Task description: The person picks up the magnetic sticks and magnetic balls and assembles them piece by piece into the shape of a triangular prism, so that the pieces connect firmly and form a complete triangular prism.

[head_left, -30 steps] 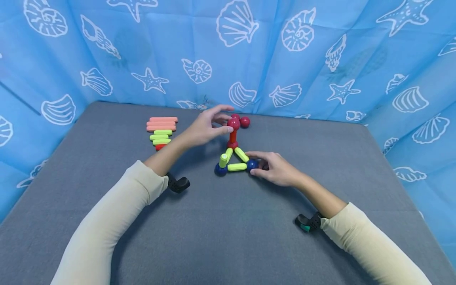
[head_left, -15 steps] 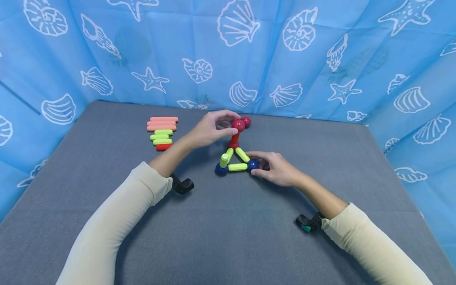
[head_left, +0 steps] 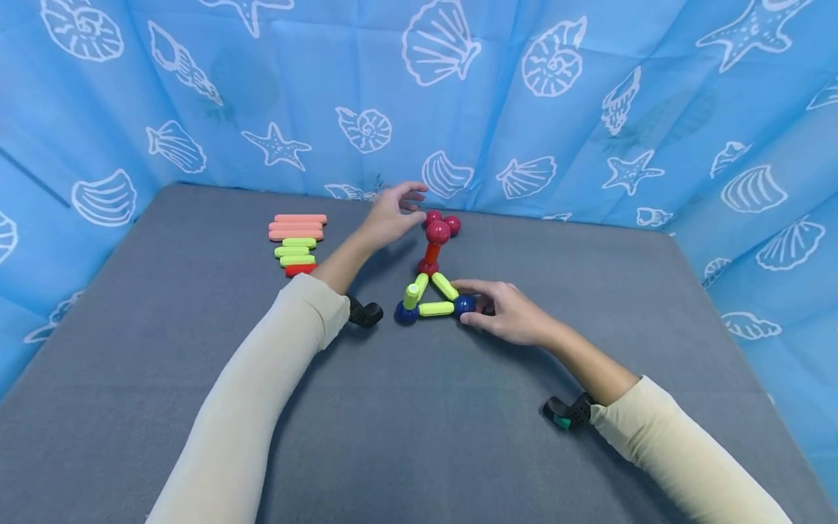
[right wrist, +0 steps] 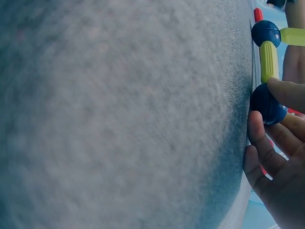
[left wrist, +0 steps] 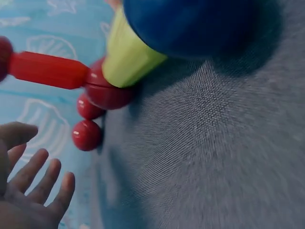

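Note:
A triangle of yellow-green rods (head_left: 436, 309) lies on the table, joined by balls. My right hand (head_left: 507, 313) grips its right-hand blue ball (head_left: 463, 305), thumb and fingers on either side; the right wrist view shows this blue ball (right wrist: 267, 104) too. On the left blue ball (head_left: 406, 314) stands a short yellow-green rod (head_left: 411, 294). From the back red ball (head_left: 428, 268) a red rod (head_left: 433, 252) rises, slightly tilted, topped by another red ball (head_left: 438, 232). Behind it my left hand (head_left: 389, 215) is empty, fingers spread, close to two loose red balls (left wrist: 86, 135).
Left of the build, a column of loose rods lies on the grey table (head_left: 419, 437): orange-pink rods (head_left: 297, 226), yellow-green rods (head_left: 296, 252) and a red rod (head_left: 300, 270). A blue curtain (head_left: 314, 87) with shell prints hangs behind the table.
My left hand let go of the top red ball and moved back and left, near the loose balls. The red rod now leans slightly right. My right hand stayed on the blue ball.

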Tool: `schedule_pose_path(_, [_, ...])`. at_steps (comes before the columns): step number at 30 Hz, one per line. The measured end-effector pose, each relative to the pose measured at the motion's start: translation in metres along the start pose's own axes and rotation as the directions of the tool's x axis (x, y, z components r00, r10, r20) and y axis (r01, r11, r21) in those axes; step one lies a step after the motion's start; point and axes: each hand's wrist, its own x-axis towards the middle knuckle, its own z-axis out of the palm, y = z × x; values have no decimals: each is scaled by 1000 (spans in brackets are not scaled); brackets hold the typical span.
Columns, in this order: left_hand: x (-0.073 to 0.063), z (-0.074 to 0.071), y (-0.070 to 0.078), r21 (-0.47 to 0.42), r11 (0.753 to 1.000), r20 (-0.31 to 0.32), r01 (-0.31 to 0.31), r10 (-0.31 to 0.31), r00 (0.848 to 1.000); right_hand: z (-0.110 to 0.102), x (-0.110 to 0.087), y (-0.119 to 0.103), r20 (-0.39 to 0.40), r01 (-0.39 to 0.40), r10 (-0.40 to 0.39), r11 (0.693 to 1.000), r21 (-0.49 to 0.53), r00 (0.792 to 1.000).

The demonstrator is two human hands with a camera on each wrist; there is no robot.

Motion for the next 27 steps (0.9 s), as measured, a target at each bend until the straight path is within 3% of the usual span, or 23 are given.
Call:
schedule_pose_path(8, [17, 14, -13, 190, 981, 110, 42, -64, 992, 2, 2, 5, 3, 8, -8, 999, 32, 1000])
schedule_pose_path(17, [26, 19, -12, 278, 959, 111, 55, -89, 990, -1, 2, 7, -6, 11, -10, 999, 37, 1000])
schedule_pose_path(21, [25, 19, -13, 310, 948, 119, 74, -116, 986, -2, 2, 6, -1, 14, -14, 999, 39, 1000])
schedule_pose_path(27, [19, 12, -15, 312, 948, 131, 62, -107, 986, 1, 2, 5, 3, 5, -5, 999, 36, 1000])
